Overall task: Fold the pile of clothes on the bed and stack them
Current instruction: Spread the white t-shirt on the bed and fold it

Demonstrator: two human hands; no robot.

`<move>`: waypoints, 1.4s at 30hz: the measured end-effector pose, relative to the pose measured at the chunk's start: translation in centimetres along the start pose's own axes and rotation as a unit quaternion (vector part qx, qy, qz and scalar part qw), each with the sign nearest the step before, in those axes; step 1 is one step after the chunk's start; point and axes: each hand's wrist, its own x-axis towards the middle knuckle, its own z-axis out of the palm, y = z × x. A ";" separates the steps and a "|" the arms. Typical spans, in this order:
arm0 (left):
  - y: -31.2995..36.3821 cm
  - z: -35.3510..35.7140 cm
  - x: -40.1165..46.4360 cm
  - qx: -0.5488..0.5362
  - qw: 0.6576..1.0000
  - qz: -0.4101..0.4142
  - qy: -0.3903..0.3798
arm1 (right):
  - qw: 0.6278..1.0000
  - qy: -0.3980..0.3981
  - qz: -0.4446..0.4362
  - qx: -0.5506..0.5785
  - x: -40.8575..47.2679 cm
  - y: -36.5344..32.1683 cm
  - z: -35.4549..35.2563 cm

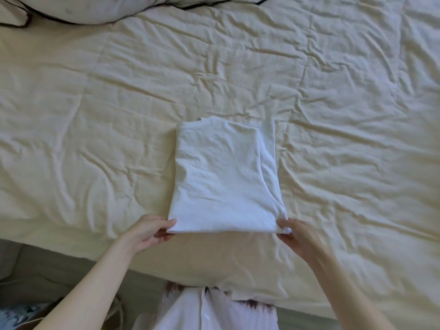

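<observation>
rumpled cream cotton bedding covers the bed and fills nearly the whole view, with a pale pillow edged in dark piping lying at the far left and a strip of grey floor showing along the near edge. on the near middle of the bed lies a white cotton t-shirt folded into a tall rectangle, its ribbed collar at the far end and its sides already turned under, so it sits as a narrow panel with one layer peeking out along the right edge. the left hand pinches the near left corner of the shirt, thumb on top and fingers curled beneath, and the right hand grasps the near right corner in the same way, both lifting that hem slightly off the bedding. judging from this, the lengthwise folds are done and the likely step in hand is bringing the near hem up toward the collar to halve the shirt. no pile of clothes and no finished stack are in view, so how many garments are left cannot be told; this shirt at least has yet to be finished and set on a stack. a white garment with dark reddish marks, worn by the person, shows at the near edge.
</observation>
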 end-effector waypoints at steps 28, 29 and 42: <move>8.7 7.3 7.4 0.544 0.670 0.468 0.187 | 0.589 0.052 -0.541 -0.598 5.7 -7.0 10.9; 8.0 7.5 8.3 0.581 0.647 0.460 0.179 | 0.571 0.049 -0.533 -0.623 6.5 -6.4 10.8; 9.1 5.2 13.1 0.586 0.655 0.454 0.148 | 0.677 -0.004 -0.516 -0.524 9.9 -8.0 9.9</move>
